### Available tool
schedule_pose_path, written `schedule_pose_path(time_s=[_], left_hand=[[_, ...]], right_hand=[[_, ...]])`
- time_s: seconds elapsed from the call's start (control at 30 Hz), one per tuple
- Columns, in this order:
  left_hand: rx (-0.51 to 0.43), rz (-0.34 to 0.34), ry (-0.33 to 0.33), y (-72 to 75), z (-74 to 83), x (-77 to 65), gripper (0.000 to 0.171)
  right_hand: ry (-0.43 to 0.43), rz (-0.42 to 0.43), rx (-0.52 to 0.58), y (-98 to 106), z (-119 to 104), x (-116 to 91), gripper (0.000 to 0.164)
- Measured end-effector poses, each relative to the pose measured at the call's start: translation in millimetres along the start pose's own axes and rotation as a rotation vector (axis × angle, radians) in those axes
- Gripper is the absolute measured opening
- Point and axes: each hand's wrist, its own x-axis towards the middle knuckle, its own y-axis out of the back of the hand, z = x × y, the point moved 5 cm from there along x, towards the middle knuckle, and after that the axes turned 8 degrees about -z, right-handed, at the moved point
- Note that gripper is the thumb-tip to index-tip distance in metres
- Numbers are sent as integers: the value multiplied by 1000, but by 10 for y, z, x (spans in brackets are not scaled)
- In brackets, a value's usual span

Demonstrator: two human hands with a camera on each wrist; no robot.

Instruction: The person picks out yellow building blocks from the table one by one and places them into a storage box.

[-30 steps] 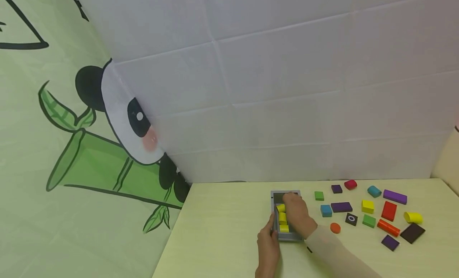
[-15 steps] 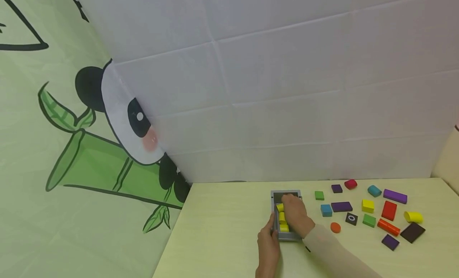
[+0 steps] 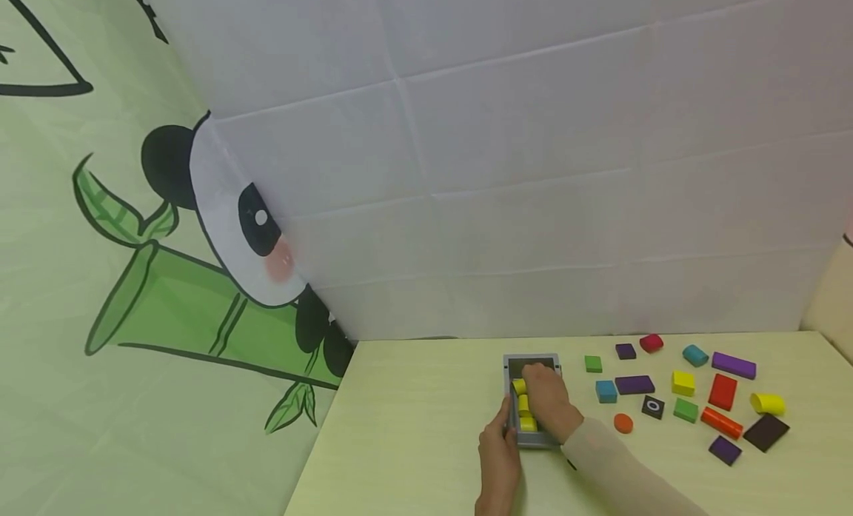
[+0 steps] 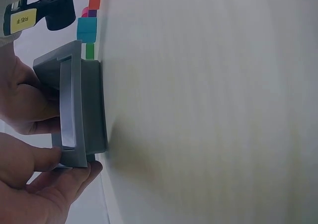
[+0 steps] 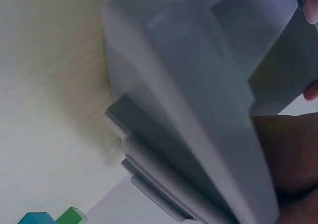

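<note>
A grey rectangular tray (image 3: 538,440) lies on the table in the head view. My left hand (image 3: 498,460) holds its left side; in the left wrist view the thumb is over the rim (image 4: 76,110) and the fingers are beneath. Yellow blocks (image 3: 528,424) sit in a column along the tray's left inside. My right hand (image 3: 550,401) reaches into the tray, just right of these blocks, its fingertips hidden. Whether it pinches anything is not visible. The tray's wall (image 5: 194,90) fills much of the right wrist view, with part of the right hand (image 5: 298,154) at the edge.
Right of the tray lie several loose blocks, among them a blue cube (image 3: 606,391), an orange disc (image 3: 623,423), a red block (image 3: 723,391) and a black tile with a white ring (image 3: 653,406). A white cloth wall (image 3: 520,205) rises behind the table.
My right hand has shifted slightly left inside the tray, and the upper yellow blocks show a little further left or more covered. My left hand and the tray stay in place.
</note>
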Motion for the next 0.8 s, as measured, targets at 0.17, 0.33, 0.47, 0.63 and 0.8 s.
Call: schedule_pose_path(time_s=[0.17, 0.33, 0.47, 0.63, 0.8], left_hand=[[12, 1, 13, -6, -12, 1, 56], [0, 5, 12, -4, -11, 10, 55], [0, 10, 13, -1, -10, 10, 55], [13, 15, 15, -7, -24, 5, 56], [24, 21, 7, -13, -19, 10, 55]], right_hand=[[-21, -28, 11, 4, 2, -14, 16], [4, 0, 27, 90, -30, -66, 16], [52, 85, 70, 199, -40, -127, 15], [70, 177, 157, 352, -20, -193, 20], [63, 229, 199, 472, 33, -243, 22]])
